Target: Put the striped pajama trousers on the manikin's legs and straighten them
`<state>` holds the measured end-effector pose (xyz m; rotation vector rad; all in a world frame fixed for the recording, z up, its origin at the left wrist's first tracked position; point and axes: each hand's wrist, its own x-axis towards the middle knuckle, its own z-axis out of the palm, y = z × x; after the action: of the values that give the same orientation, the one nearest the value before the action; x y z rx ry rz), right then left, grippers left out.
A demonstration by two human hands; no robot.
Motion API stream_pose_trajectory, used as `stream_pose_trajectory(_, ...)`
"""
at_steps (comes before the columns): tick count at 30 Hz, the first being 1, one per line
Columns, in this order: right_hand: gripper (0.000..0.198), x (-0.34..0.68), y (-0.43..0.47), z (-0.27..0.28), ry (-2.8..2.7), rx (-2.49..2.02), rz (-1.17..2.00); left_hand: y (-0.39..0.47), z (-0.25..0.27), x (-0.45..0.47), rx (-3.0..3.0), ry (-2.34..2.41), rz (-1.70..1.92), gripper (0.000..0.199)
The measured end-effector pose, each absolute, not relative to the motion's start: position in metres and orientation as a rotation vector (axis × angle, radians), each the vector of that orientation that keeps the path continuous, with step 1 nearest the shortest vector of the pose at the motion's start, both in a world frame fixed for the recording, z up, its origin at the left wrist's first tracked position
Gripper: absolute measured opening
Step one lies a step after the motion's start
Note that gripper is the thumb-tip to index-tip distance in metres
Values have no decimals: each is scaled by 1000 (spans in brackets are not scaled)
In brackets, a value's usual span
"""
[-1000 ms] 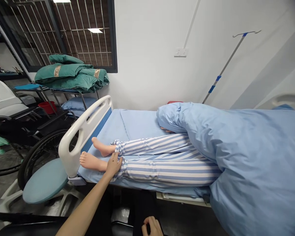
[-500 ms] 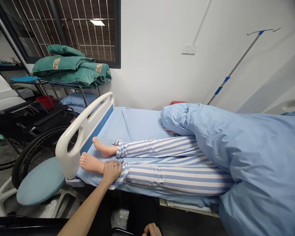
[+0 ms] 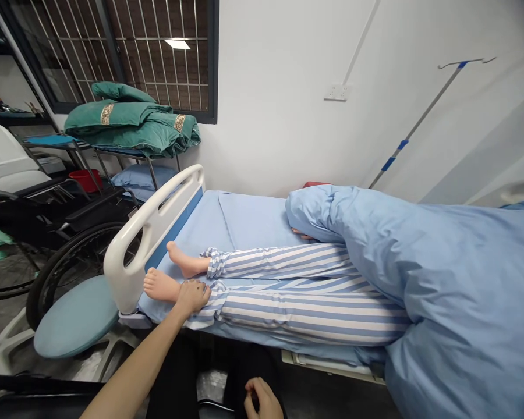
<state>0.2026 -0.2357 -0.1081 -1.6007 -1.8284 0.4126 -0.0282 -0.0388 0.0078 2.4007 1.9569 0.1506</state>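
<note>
A manikin in blue-and-white striped trousers (image 3: 288,317) lies on the bed, its two bare feet toward the footboard. My left hand (image 3: 194,295) is wrapped round the ankle of the nearer leg, just above the bare foot (image 3: 160,286) and against the bunched trouser cuff. The underside of that grip is hidden. The farther foot (image 3: 187,263) rests on the sheet, apart from my hand. Low in the view, over my lap, my right hand (image 3: 264,398) is loosely curled, thumb apart from the fingers, with nothing visible in it.
A blue quilt (image 3: 458,279) is heaped over the manikin's upper part. The white footboard (image 3: 128,262) stands at the left, beside a round stool (image 3: 76,317) and a wheelchair (image 3: 76,256). Folded green quilts (image 3: 131,125) lie under the window. An IV pole (image 3: 419,122) rises behind the bed.
My left hand has shifted slightly left and closer along the ankle, still on it. My right hand has come further into view, its thumb now apart from the fingers. The view has tilted slightly.
</note>
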Motion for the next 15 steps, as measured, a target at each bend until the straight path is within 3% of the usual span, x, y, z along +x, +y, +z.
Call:
stream_pose_trajectory(7, 17, 172, -166, 4, -1925, -1322, 612, -32, 7, -26, 2311, 1987, 61, 43)
stream_pose_trajectory(11, 16, 147, -99, 44, -1973, -1200, 508, -31, 5, -25, 2345, 1966, 36, 44)
stream_pose_trajectory(15, 27, 124, -19, 60, -2186, -1230, 270, -29, 2, -25, 2370, 1986, 41, 45)
